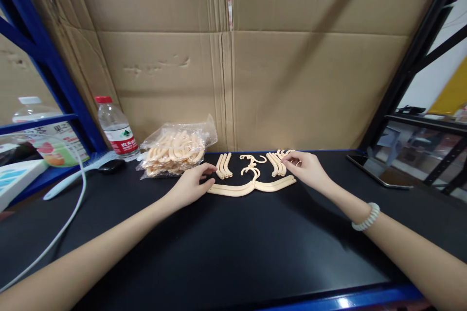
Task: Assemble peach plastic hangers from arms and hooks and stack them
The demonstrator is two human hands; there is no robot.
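A cream plastic folding hanger (233,190) lies spread on the black table, its arms reaching left and right from a hook (255,175). My left hand (191,183) is at its left end, thumb and fingers apart, with nothing seen in them. Just beyond those fingers is a row of loose curved hanger arms (224,165). My right hand (304,167) is at a second group of hanger arms (276,164), its fingertips drawn together at the group's right edge and partly covering it. Loose hanger hooks (251,159) lie between the two groups.
A clear bag of hanger parts (175,148) sits left of the loose arms. Behind it stand a red-capped water bottle (118,131) and cardboard (164,73). A pale-blue-handled brush (76,175) and white cable (78,204) lie left; a phone (379,171) lies right.
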